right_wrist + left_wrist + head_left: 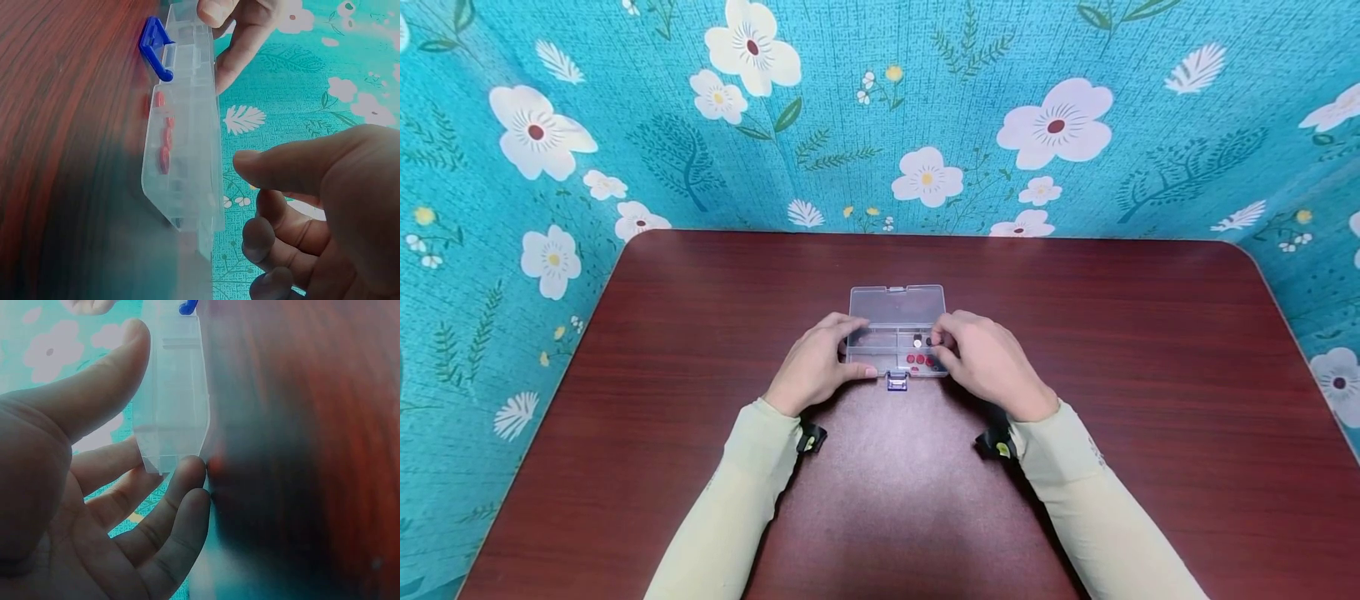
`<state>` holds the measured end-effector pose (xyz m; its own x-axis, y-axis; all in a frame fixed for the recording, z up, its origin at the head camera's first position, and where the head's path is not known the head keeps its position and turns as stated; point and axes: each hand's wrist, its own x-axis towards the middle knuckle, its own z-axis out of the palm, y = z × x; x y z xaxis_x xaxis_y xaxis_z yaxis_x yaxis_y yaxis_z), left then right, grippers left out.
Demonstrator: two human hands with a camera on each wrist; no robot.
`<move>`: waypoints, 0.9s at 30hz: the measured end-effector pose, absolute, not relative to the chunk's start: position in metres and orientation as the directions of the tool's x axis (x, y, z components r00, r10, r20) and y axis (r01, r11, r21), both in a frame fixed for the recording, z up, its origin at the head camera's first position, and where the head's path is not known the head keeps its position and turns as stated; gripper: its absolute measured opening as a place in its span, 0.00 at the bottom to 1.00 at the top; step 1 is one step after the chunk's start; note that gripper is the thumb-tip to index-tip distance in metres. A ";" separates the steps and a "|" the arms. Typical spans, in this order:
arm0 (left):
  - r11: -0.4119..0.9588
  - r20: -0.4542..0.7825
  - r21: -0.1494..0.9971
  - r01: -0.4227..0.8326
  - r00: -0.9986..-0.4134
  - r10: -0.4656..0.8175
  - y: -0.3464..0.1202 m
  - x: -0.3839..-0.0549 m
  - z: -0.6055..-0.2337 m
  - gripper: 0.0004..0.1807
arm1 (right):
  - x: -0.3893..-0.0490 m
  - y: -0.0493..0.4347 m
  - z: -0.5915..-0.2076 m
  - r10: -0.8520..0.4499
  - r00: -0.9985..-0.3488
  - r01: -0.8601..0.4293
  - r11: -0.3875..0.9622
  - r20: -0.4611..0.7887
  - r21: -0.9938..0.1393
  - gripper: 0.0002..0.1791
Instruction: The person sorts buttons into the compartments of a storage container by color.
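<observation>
A clear plastic box (874, 362) with dividers lies on the table, its lid (898, 307) swung back. My left hand (814, 361) grips the box's left end, thumb on the front rim and fingers around the side. Over the right end, my right hand (992, 358) has its fingers bent and the thumb apart from them; nothing shows between them. Several small red discs (921, 359) lie in the front right compartment. Behind them, a small white piece (917, 343) and dark pieces sit near my right fingertips. A blue latch (150, 47) hangs at the box's front.
The box stands on a dark red-brown wooden table (880, 483). A teal floral cloth (865, 117) hangs behind the table and along both sides. Black straps with devices (996, 444) sit at both wrists.
</observation>
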<state>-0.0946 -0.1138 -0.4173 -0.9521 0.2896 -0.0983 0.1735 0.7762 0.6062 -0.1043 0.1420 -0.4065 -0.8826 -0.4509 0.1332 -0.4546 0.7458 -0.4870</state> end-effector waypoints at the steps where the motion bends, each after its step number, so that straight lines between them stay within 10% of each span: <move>1: 0.776 -0.097 0.606 0.174 -0.952 0.289 -0.114 -0.095 -0.418 0.38 | -0.104 0.141 -0.407 -0.451 -0.882 -0.455 0.744 0.134 -0.489 0.08; 27: 0.764 -0.066 0.613 0.202 -0.950 0.304 -0.115 -0.096 -0.420 0.38 | -0.109 0.122 -0.410 -0.465 -0.875 -0.465 0.721 0.138 -0.514 0.07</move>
<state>-0.0961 -0.1148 -0.4195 -0.9504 0.3041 -0.0655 0.2021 0.7637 0.6132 -0.1088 0.1216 -0.4100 -0.8746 -0.4647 0.1383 -0.4645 0.7215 -0.5135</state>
